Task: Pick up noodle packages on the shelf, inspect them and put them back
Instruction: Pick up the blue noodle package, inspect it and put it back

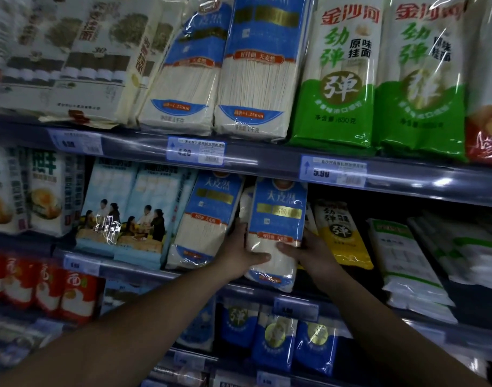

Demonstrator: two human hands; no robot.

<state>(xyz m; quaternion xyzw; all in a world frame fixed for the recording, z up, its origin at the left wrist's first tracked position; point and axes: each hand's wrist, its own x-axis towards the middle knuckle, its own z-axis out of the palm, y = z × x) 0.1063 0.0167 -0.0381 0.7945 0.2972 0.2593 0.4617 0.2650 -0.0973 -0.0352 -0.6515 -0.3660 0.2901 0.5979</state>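
**Blue noodle package gripped by both hands below the 5.90 label**

The 5.90 price label point(334, 171) on the shelf rail is taken as the landmark. Just below it and a little to its left, a blue noodle package point(277, 216) is held upright, with its top tucked under the rail and its lower end hanging past the front edge of the shelf board point(133, 270).

The package is clasped from both sides at its lower half. The left hand point(239, 254) is wrapped round the left edge, with the thumb laid across the clear front and the fingers hidden behind. The right hand point(309, 252) is closed round the right edge in the same way, thumb on the front.

Further left of the label and below it, a matching blue package point(208, 219) is seen leaning on the shelf, just beside the left hand. Directly under the label, a yellow package point(341, 238) is partly covered by the right hand. Above the label, two green packages point(337, 79) are stood on the upper shelf.
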